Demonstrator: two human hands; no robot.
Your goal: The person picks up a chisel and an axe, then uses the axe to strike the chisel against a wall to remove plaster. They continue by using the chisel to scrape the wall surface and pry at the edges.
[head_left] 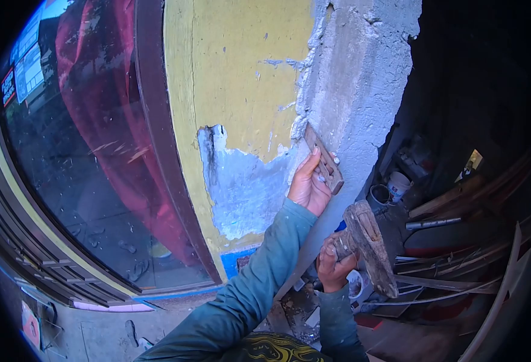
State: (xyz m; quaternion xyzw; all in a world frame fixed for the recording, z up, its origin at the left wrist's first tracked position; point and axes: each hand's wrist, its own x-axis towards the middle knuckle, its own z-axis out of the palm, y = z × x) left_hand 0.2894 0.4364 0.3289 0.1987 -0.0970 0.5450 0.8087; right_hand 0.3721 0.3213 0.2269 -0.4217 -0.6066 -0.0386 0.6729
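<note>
My left hand (310,184) is raised to the wall, its fingers pinching a short, narrow piece of wood (334,176). This piece slants along the bare concrete corner (344,96), its upper end at the ragged edge of the yellow plaster (247,78). Lower and to the right, my right hand (335,265) is wrapped round the handle of a wooden tool (371,250) with a long, worn head, rather like a mallet. The tool's head is apart from the wall. Left of my left hand, a broken patch (247,193) shows grey-blue under the yellow coat.
A glass pane (90,157) with red cloth behind it stands left in a dark brown frame (156,120). Buckets (398,184) and long wooden strips (458,265) lie in the dim space at right. A sandal (131,332) lies on the floor.
</note>
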